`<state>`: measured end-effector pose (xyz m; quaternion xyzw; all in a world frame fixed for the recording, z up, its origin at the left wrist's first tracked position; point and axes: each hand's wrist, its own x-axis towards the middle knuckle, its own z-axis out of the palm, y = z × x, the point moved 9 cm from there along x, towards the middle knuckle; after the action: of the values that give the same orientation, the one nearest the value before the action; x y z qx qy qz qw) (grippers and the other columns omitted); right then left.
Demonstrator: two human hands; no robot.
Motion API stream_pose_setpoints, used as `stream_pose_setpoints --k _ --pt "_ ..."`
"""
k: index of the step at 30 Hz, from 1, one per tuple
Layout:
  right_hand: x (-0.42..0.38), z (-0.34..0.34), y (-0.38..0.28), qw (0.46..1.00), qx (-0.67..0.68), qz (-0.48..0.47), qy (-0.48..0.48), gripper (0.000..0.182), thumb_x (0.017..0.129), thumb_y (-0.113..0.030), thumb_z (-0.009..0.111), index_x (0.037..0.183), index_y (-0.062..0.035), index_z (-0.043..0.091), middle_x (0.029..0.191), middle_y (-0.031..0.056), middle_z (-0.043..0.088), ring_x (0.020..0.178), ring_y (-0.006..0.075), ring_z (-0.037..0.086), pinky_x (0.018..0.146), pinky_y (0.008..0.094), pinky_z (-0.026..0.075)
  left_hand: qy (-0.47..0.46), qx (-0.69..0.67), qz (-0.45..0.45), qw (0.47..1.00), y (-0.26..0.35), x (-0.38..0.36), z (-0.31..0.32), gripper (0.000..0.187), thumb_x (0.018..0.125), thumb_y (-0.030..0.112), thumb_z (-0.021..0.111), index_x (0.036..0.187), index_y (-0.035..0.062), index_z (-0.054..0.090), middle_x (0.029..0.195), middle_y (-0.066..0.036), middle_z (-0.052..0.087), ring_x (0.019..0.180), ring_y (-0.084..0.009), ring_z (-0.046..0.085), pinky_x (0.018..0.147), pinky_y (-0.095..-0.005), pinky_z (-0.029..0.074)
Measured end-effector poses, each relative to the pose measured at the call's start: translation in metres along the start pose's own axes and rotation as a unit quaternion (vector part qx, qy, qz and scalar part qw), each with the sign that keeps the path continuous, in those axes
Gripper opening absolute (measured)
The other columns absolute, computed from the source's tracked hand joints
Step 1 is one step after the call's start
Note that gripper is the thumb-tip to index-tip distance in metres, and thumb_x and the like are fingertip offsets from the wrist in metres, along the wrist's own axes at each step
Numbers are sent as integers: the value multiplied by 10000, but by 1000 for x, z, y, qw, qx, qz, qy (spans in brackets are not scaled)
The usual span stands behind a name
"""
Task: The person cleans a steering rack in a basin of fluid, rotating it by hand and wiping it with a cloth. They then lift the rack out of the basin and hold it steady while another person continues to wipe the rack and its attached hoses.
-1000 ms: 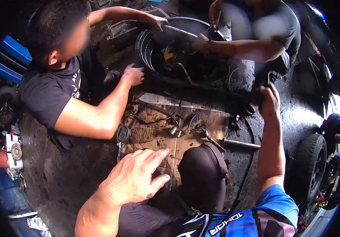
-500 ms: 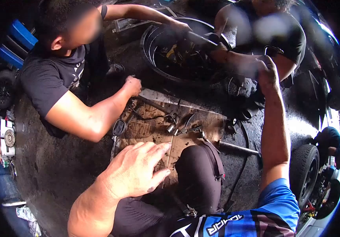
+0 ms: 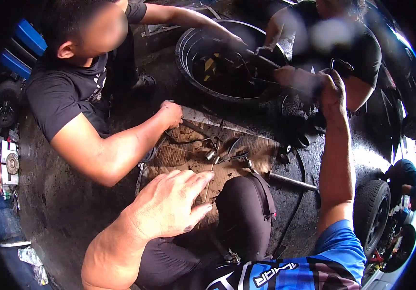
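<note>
My right hand [image 3: 333, 96] is raised at arm's length on the right. Its fingers are closed around a thin bent metal tube [image 3: 334, 62], whose hooked end sticks up above the fist. My left hand [image 3: 169, 205] hovers palm down over the near edge of the cardboard [image 3: 169, 162], beside my knee. Its fingers are stretched out, the thumb stands apart, and it holds nothing. On the cardboard ahead of it lie a small metal cylinder [image 3: 210, 155], a dark hose-like piece [image 3: 239, 156] and other small parts.
A large black tub [image 3: 183, 63] stands ahead with dark contents. One co-worker [image 3: 68, 92] crouches left, another [image 3: 369, 53] sits at the far right. A long metal bar [image 3: 295, 182] lies right of my knee. A tyre [image 3: 372, 212] stands at the right.
The left co-worker's near hand has moved right to a dark bar by the cardboard, and the far arm reaches further over the tub. My right hand has shifted slightly right; my left barely moved.
</note>
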<state>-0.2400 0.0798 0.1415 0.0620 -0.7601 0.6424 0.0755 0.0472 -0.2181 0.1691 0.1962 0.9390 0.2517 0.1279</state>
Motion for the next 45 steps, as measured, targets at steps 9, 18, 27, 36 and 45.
stream_pose_setpoints --k 9,18,27,36,45 --pt "1 -6 9 1000 -20 -1 3 163 870 -208 584 910 -51 563 780 14 543 676 114 520 600 291 462 -6 -2 -12 1000 3 -3 3 505 849 303 625 1238 2 508 1005 -168 610 941 -321 604 851 -415 496" --pt "-3 2 10 1000 -23 4 1 116 857 -166 587 880 -56 561 768 20 568 644 121 527 603 276 441 -17 0 -25 1000 -2 -1 7 510 853 304 622 1251 9 502 1052 -181 609 979 -330 601 870 -417 493" --pt "-11 5 25 999 -1 48 10 109 858 -152 562 879 -45 575 754 11 564 673 107 511 632 279 432 -22 -15 -28 999 -2 -2 8 504 855 303 624 1244 6 505 1037 -186 608 969 -335 601 871 -429 487" --pt "-27 14 18 997 63 20 45 131 884 -151 548 910 -22 543 734 58 558 613 157 583 502 304 494 6 4 -8 1000 6 -7 2 508 862 311 617 1249 4 499 1009 -175 604 952 -326 601 869 -422 487" --pt "-33 13 43 1000 -4 9 22 128 869 -104 548 965 -21 568 792 69 615 622 149 564 537 281 480 -19 1 -16 1000 5 -10 10 520 857 317 620 1256 6 495 1033 -188 602 968 -331 601 875 -422 487"
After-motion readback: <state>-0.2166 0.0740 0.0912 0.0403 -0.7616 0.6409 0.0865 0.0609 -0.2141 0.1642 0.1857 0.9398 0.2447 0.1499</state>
